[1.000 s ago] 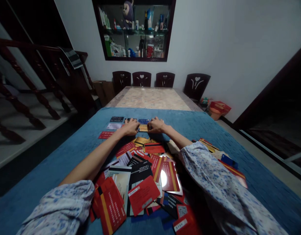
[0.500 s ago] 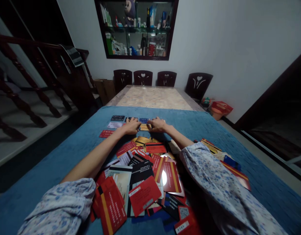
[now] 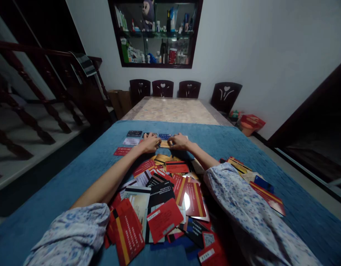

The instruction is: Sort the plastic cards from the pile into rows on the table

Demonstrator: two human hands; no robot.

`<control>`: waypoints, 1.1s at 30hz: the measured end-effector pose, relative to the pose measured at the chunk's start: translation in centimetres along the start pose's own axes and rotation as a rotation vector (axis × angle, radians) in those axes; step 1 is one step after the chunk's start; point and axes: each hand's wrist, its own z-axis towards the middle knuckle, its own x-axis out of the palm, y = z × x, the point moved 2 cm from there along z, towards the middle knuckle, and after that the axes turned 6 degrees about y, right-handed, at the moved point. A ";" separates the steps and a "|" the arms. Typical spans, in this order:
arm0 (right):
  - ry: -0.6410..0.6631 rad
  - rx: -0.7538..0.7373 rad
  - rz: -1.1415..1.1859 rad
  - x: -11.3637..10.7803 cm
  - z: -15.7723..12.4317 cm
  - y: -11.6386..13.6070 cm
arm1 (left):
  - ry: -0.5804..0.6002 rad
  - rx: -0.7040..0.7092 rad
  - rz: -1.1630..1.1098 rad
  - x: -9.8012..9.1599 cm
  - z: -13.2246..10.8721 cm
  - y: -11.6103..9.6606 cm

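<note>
Both my arms reach forward over a blue cloth (image 3: 62, 192). My left hand (image 3: 149, 143) and my right hand (image 3: 179, 141) sit close together, fingers curled down on a yellow card (image 3: 164, 144) lying between them. Just beyond the hands a row of cards lies flat: a dark card (image 3: 134, 133), a pale card (image 3: 131, 141) and a blue card (image 3: 164, 136). A red card (image 3: 122, 151) lies alone to the left. A loose heap of red, black and white cards (image 3: 164, 199) is spread between my forearms.
More cards (image 3: 259, 181) lie scattered on the cloth at the right. Past the cloth is a marble table top (image 3: 173, 111) with several dark chairs (image 3: 162, 88) behind it. A wooden stair rail (image 3: 34, 92) runs along the left; a glass wall cabinet (image 3: 156, 33) hangs above.
My hands stay on the yellow card with hardly any movement; the view has shifted slightly.
</note>
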 end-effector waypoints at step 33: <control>-0.313 -0.413 0.184 0.6 -2.3 3.1 | -0.255 0.188 -0.182 1.6 -9.9 0.7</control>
